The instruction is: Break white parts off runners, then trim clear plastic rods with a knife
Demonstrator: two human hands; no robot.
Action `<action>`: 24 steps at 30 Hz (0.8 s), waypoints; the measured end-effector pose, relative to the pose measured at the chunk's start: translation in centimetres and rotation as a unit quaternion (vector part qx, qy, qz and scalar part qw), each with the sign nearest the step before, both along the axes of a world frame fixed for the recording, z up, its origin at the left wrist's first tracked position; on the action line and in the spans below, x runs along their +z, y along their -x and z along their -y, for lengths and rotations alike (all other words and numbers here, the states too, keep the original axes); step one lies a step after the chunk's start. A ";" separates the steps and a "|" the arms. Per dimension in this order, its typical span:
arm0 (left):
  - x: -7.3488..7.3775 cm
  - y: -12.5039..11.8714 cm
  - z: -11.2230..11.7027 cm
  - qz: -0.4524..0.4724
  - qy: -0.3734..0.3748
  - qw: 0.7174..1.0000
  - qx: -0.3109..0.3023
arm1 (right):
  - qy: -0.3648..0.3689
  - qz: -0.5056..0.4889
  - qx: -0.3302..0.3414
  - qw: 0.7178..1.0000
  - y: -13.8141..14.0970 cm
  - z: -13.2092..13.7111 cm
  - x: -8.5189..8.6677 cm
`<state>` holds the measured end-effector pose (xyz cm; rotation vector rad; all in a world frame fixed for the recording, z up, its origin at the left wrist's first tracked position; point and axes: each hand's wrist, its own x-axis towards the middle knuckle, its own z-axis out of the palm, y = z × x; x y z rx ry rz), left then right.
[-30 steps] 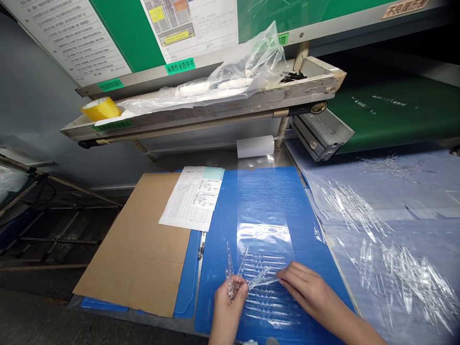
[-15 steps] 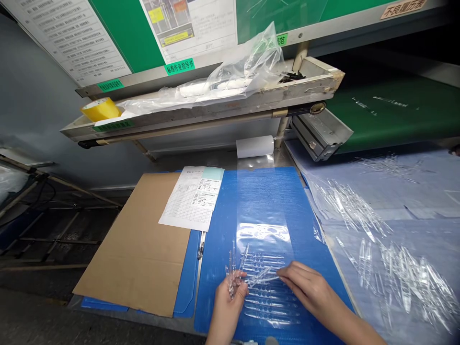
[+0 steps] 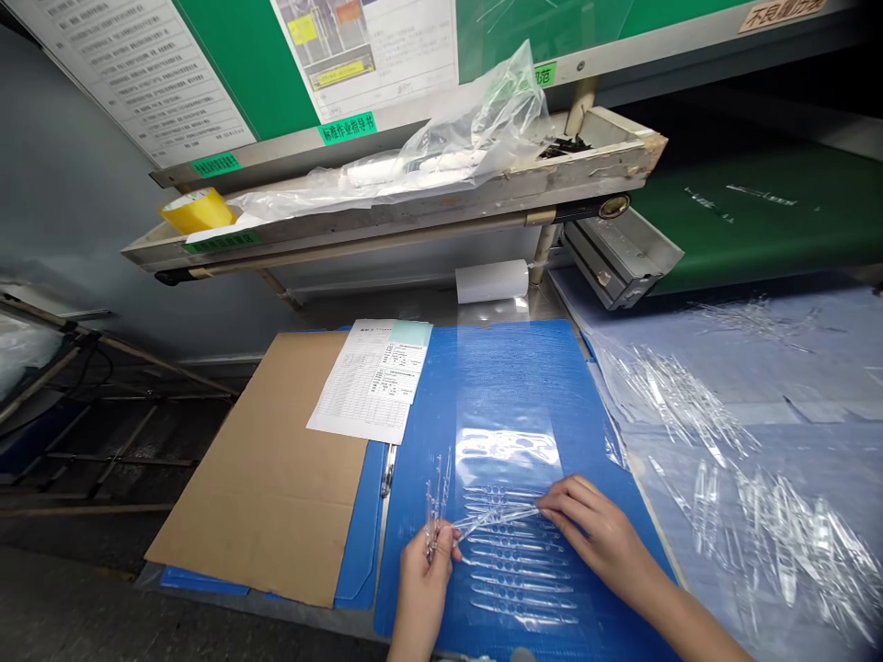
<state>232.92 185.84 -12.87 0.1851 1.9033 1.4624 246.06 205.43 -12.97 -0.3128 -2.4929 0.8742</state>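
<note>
Head view: the left hand (image 3: 426, 572), at the clear film's (image 3: 507, 450) left edge, clasps a fan of slim pieces (image 3: 430, 526); the right hand (image 3: 599, 531), by its right edge, pinches the ends of bridging pieces (image 3: 500, 518) crossing the film. Below, a row of similar pieces (image 3: 522, 584) lies crosswise on the film, about equally near both hands. A loose heap (image 3: 818, 542) lies right of the film.
</note>
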 end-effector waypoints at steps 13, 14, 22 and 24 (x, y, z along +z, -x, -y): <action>-0.8 0.6 0.6 -0.011 -0.035 0.999 0.040 | -0.032 0.027 -0.073 0.996 -0.1 -1.2 -3.6; -0.8 0.6 0.6 -0.009 -0.038 0.998 0.041 | -0.033 0.029 -0.071 0.996 0.0 -1.1 -3.8; -0.6 0.0 0.4 0.008 -0.052 0.997 0.048 | -0.035 0.041 -0.067 0.996 0.3 -1.1 -4.3; -0.7 0.0 0.4 0.011 -0.053 0.998 0.045 | -0.034 0.043 -0.067 0.996 0.2 -1.1 -4.3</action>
